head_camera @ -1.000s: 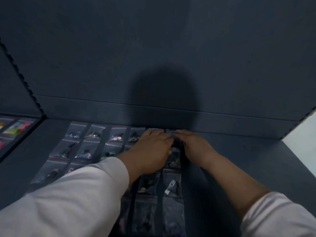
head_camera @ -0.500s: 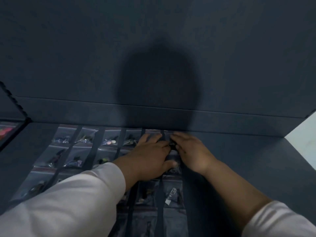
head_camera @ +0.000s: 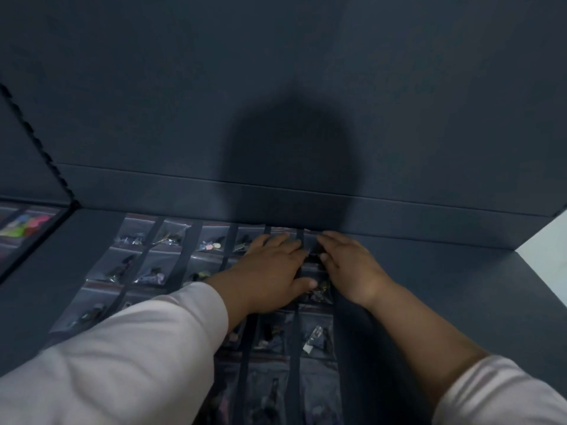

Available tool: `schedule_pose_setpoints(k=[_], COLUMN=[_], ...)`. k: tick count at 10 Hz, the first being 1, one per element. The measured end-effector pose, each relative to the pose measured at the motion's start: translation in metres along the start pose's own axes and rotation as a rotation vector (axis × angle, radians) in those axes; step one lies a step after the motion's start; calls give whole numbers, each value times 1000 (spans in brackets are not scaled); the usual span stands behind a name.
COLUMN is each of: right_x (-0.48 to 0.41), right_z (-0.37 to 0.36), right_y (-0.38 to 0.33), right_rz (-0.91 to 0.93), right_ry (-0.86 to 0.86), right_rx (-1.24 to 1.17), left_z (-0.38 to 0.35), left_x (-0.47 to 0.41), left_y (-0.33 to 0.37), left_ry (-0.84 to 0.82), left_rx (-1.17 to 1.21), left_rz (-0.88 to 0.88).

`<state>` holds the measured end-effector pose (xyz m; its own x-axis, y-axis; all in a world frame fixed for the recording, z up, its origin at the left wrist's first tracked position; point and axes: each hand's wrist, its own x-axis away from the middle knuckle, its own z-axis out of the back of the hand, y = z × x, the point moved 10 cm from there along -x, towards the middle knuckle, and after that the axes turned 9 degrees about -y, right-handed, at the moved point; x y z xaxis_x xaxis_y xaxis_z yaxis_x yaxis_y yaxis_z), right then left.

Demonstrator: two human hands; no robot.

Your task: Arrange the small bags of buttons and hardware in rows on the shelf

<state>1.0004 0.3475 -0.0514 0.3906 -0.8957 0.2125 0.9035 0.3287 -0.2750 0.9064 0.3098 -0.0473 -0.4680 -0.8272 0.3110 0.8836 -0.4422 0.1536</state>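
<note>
while left hand (head_camera: 270,271) rests flat on bags (head_camera: 211,243), right hand (head_camera: 349,268) touches back-row bag (head_camera: 310,244).

Shelf: a flat, dark blue-grey board (head_camera: 429,289), closed at the back by a low ledge of the same colour (head_camera: 414,219).

On it you have small clear plastic bags (head_camera: 171,237) laid flat in a grid of rows and columns, with narrow strips of bare shelf between the columns. The back row lies just beside the ledge.

Contents you can make out:
- pale pink and yellow round buttons in one back-row bag (head_camera: 212,245)
- a silvery metal piece in a nearer bag (head_camera: 314,338)

The other contents are small, dark and too dim to tell.
</note>
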Motion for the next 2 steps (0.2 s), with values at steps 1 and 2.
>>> schedule_pose_setpoints(k=[1,2], right_x=[6,11], right_z=[8,15], right_y=[-5,-18], right_rz=[14,69], right_ry=[59,116], right_rx=[-26,-15], left_z=[10,16], left_x=[13,27], left_y=[-3,-6], left_ry=[72,124], left_rx=[5,-8], left_rz=[11,29])
